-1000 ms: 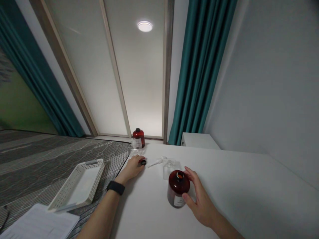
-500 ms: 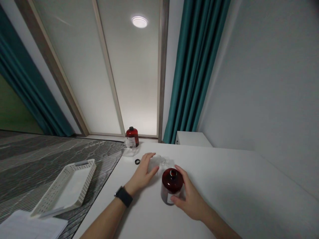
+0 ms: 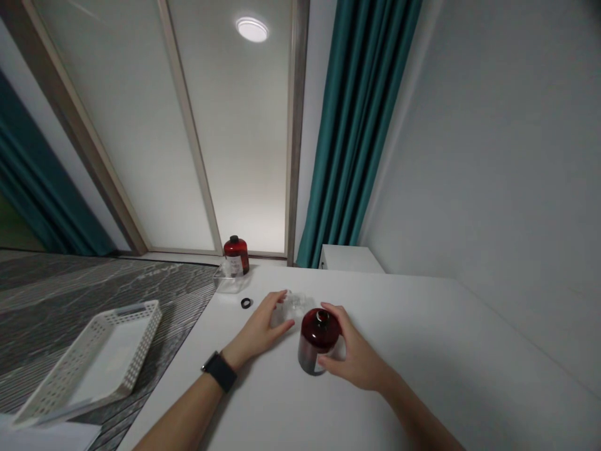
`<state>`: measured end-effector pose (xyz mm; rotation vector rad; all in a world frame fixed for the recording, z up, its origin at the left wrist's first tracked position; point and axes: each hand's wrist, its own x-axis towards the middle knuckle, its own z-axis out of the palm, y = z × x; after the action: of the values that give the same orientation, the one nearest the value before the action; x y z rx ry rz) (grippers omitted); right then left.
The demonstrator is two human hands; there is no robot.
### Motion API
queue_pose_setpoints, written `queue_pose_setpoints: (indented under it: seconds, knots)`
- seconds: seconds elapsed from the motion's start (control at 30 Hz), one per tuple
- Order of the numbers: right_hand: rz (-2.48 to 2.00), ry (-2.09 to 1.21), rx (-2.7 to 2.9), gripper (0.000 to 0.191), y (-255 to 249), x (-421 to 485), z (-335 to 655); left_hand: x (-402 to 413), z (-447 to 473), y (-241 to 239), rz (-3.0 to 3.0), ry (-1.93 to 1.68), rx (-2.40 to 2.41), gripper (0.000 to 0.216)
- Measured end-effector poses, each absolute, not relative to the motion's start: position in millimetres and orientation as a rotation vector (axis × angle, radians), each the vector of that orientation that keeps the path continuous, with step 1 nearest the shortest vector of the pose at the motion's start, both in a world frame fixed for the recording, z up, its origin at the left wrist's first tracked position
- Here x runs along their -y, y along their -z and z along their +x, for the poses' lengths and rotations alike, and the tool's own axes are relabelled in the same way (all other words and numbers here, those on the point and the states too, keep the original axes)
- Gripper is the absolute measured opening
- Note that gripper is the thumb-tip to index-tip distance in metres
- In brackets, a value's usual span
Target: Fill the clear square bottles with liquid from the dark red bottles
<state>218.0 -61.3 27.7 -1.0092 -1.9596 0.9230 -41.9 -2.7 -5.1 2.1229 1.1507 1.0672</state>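
On the white table stands a dark red bottle (image 3: 315,351), upright, with an uncapped neck and a white label low on its side. My right hand (image 3: 359,357) is wrapped round the bottle's right side, fingers behind and thumb in front. To the left, my left hand (image 3: 258,332) has its thumb and fingers apart and holds nothing. Just beyond its fingertips lies some crumpled clear plastic (image 3: 298,303), partly hidden by the hand and the bottle. A small black ring (image 3: 246,303) rests on the table left of that hand.
A second red bottle (image 3: 238,250) with a black cap stands at the table's far left corner, behind a clear plastic box (image 3: 229,283). Left of the table are a white perforated basket (image 3: 136,357) and papers (image 3: 56,435). A white cabinet (image 3: 350,258) stands beyond the far edge.
The view has shifted a little, so the scene sits further left. My right hand stays on the bottle, and my left hand remains open beside the clear plastic.
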Motion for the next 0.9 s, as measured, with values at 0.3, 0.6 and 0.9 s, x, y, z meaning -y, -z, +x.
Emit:
queue_pose_setpoints:
  seconds: [0.3,0.6,0.9]
  knots:
    - [-1.174,-0.751,1.699,0.090,-12.8,63.7,190.5,1.6,-43.2,7.4,2.147,-1.074,-1.141,0.057]
    - [-1.138,-0.955,1.860,0.087,-25.6,58.2,209.8,3.8,-44.2,3.1,2.148,-1.053,-1.146,0.055]
    - [-0.950,-1.041,1.972,0.081,-35.6,48.5,240.6,5.1,-45.0,2.9,2.101,-1.017,-1.165,0.054]
